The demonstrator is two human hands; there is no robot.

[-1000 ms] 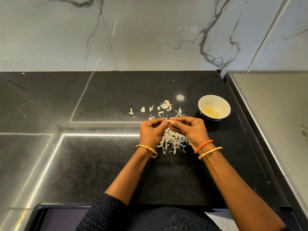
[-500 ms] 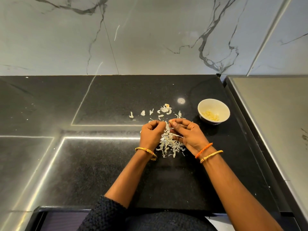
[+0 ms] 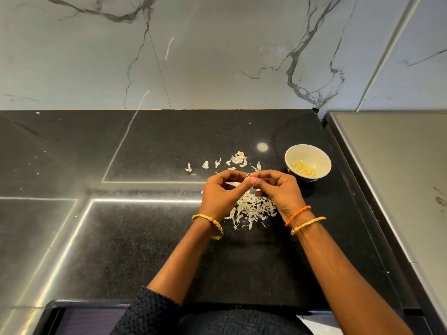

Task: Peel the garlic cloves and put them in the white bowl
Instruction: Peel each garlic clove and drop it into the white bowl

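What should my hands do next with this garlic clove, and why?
Probably finish pulling the skin off. Your left hand and right hand pinch a garlic clove between fingertips above the peel pile; whether skin remains is too small to tell. Once bare, drop it in the white bowl.

From my remote seat I see the garlic clove [image 3: 249, 178] only as a small pale sliver, pinched between the fingertips of both hands where they meet above the counter [image 3: 150, 238]; most of it is hidden, so I cannot tell how much skin remains. The white bowl [image 3: 307, 162] stands upright on the counter, just beyond and to the right of the right hand, near the counter's right edge. It is round, glossy and cream-white inside, with a darker foot. In its bottom lie the peeled cloves [image 3: 303, 168], a small heap of pale yellow pieces gathered toward the near side.
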